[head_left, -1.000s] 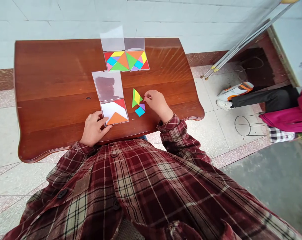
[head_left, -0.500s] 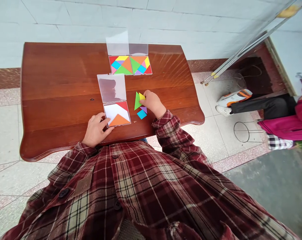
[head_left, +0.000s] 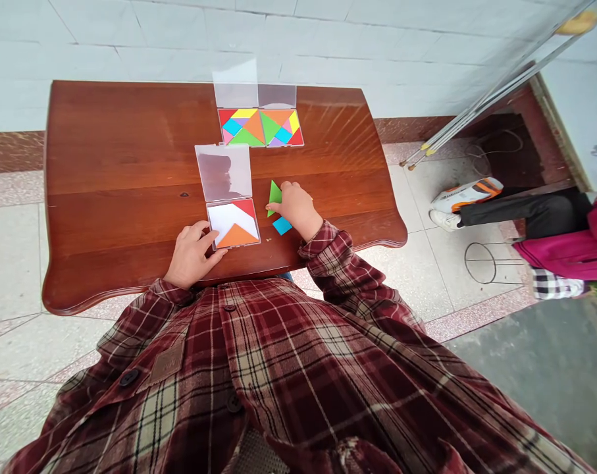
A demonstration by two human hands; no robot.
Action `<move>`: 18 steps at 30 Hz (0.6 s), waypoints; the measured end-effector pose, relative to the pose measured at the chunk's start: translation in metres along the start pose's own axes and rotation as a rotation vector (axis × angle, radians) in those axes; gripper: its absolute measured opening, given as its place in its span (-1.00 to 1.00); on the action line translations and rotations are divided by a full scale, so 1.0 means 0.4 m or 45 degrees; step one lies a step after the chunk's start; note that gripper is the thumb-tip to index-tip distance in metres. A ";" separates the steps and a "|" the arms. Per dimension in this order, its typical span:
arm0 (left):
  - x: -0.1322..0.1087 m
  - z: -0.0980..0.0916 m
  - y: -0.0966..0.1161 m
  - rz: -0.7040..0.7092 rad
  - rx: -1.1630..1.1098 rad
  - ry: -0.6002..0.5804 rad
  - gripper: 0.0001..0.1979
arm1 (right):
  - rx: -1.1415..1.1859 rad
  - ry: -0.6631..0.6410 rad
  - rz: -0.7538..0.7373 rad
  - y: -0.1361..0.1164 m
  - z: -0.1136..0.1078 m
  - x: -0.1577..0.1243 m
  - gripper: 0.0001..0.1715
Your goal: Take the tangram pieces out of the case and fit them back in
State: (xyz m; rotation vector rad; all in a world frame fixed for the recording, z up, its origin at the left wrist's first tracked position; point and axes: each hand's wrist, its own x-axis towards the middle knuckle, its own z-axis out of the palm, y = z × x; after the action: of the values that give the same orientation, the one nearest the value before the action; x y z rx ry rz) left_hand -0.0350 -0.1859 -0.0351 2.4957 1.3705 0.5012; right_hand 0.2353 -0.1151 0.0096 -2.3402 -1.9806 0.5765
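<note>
Left hand (head_left: pixel 192 253): loosely open, palm down on the desk (head_left: pixel 105 164), fingertips touching the near left corner of the case (head_left: pixel 222 220).
Right hand (head_left: pixel 294 207): fingers curled down, tips on the green triangle (head_left: pixel 274 193); whether it grips anything underneath cannot be told.
Case: lid open, just left of the right hand.
Blue square (head_left: pixel 282 226): flat on the desk, just beside the right hand.
Full cases (head_left: pixel 261 127): side by side at the far edge.
</note>
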 end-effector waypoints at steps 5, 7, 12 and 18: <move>0.003 -0.002 0.003 0.001 -0.009 0.004 -0.62 | 0.034 -0.027 0.126 0.000 -0.003 0.024 -0.28; 0.004 -0.003 0.005 -0.006 -0.018 -0.001 -0.62 | 0.076 -0.054 0.100 0.015 -0.007 0.041 -0.36; 0.003 -0.002 0.006 -0.027 -0.038 -0.001 -0.58 | 0.352 -0.057 -0.028 0.041 -0.002 0.062 -0.79; 0.001 0.003 0.001 -0.037 -0.080 0.004 -0.51 | 0.607 0.086 -0.204 0.012 -0.007 0.014 -0.82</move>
State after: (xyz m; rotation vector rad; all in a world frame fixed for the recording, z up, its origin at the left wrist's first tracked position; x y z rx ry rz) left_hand -0.0341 -0.1858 -0.0359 2.4231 1.3686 0.5332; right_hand 0.2414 -0.1101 0.0093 -1.8758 -1.7391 0.8361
